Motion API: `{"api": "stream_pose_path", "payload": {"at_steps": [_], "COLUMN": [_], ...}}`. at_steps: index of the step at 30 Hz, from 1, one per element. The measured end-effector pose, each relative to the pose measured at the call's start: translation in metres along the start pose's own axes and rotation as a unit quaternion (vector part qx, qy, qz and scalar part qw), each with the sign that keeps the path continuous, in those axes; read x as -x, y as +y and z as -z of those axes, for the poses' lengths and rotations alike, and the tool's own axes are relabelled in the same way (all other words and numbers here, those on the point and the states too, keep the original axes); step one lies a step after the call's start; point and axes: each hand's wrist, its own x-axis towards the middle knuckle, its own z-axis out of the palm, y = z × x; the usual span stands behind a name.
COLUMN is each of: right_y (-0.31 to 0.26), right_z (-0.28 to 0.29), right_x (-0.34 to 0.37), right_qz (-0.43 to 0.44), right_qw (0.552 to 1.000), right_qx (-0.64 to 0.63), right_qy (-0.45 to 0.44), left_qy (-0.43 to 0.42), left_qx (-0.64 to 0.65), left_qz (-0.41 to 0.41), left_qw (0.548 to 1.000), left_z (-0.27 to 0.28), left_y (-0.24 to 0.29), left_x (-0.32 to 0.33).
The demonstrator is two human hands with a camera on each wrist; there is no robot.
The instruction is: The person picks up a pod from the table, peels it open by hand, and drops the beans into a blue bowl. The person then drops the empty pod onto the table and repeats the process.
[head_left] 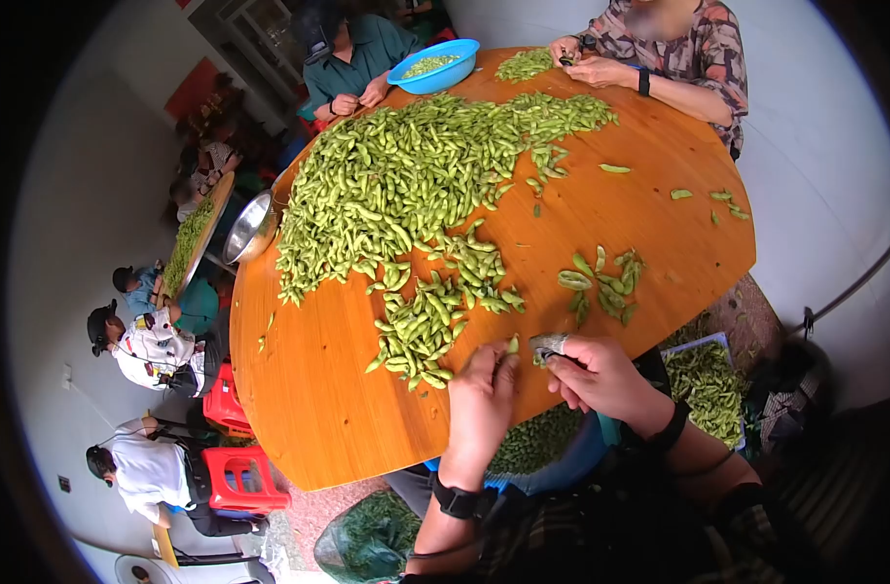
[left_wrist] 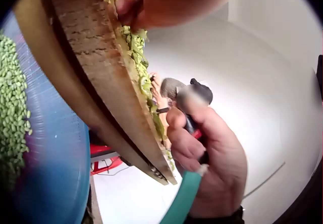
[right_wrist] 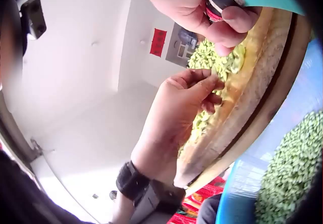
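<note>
The left hand [head_left: 482, 394] pinches a green pod [head_left: 513, 344] between thumb and fingertips, just over the table's near edge. Close on its right, the right hand [head_left: 605, 380] grips a small dark tool with a grey end [head_left: 548, 344]. The left wrist view shows the right hand [left_wrist: 212, 138] curled round this black and red tool [left_wrist: 192, 125], with a teal strip [left_wrist: 182, 196] hanging below. In the right wrist view the left hand [right_wrist: 174, 100] is below the right hand [right_wrist: 186, 4]; the two are apart. A pod heap [head_left: 396, 185] covers the table's far left.
Below the table edge [head_left: 338, 472] is a blue basin of shelled beans [right_wrist: 298, 168]. Loose pods [head_left: 615, 292] lie beyond the right hand. A crate of pods [head_left: 706, 389] stands on the floor at right. Two people sit across, near a blue bowl [head_left: 433, 83].
</note>
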Motion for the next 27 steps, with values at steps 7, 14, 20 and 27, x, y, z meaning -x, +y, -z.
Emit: {"api": "stream_pose_path", "payload": {"at_steps": [7,14,20,27], "right_y": [-0.003,0.010,0.017,0.008], "right_z": [-0.011,-0.017,-0.026,-0.037], "right_x": [0.006,0.017,0.026,0.032], "right_qz": [-0.026,-0.062,-0.057,-0.075], "right_qw": [0.996,0.993,0.990,0.988], "right_qx": [-0.049,-0.071,-0.118,-0.132], "right_qy": [-0.066,-0.071,-0.048,-0.023], "left_qy": [-0.012,0.022,0.001,0.005], "left_qx": [0.084,-0.007,0.020,0.020], "left_qz": [0.016,-0.049,-0.056,-0.077], "left_qw": [0.996,0.999,0.998,0.997], "left_z": [-0.006,-0.009,-0.006,0.001], "left_y": [-0.006,0.001,-0.013,-0.010], "left_x": [0.029,0.044,0.052,0.055]}}
